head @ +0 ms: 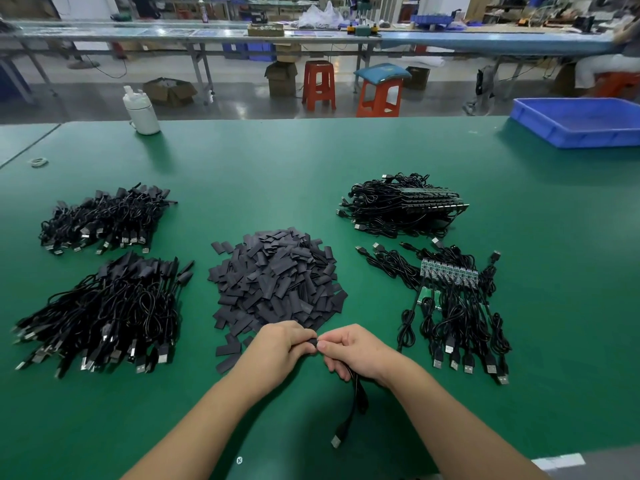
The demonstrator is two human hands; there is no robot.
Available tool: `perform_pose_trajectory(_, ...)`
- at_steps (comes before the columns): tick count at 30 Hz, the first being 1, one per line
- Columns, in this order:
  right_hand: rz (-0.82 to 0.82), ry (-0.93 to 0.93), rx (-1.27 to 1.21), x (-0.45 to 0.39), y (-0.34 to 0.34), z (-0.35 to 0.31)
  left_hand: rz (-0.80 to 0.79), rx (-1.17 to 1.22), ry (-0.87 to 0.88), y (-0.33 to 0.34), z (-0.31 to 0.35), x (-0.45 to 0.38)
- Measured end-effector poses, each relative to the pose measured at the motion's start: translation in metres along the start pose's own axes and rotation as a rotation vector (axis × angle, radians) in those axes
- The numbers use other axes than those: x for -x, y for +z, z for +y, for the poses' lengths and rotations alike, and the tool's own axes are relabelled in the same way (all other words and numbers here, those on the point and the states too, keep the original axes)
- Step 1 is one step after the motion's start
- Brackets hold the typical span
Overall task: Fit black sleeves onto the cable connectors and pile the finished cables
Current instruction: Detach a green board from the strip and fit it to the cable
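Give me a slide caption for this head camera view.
Both hands, left hand and right hand, work a black sleeve onto a cable before the sleeve pile.

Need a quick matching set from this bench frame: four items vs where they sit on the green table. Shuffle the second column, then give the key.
Things:
1. pile of black sleeves
2. blue tray
3. white bottle
4. cables with bare green boards

Places:
A. far left, near the table's back edge
B. right of centre, near side, USB plugs pointing toward the person
C. centre, just beyond both hands
D. far right corner

Pairs: 1-C, 2-D, 3-A, 4-B
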State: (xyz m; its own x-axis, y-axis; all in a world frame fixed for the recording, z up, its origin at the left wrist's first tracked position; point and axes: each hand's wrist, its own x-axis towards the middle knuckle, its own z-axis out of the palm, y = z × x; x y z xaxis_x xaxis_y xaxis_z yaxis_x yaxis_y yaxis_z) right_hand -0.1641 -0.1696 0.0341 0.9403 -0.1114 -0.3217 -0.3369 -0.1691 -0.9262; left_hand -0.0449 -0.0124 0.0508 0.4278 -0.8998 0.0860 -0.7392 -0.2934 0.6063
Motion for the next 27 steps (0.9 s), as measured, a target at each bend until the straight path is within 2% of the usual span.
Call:
perform_pose_trajectory(6,-0.003,0.020,-0.069,-0.003,0.000,0.001,-0.033,-0.078,0.012,0.005,0.000,-0.001)
perform_pose_trajectory(14,0.067,0.081,-0.212,-0.006,0.000,0.005,-0.101,-0.377,-0.013,0.000,-0.006,-0.008)
perform_pose_trajectory(27,0.108,0.133,-0.176,-0.007,0.005,0.001,-0.240,-0.571,0.020,0.004,0.005,-0.012)
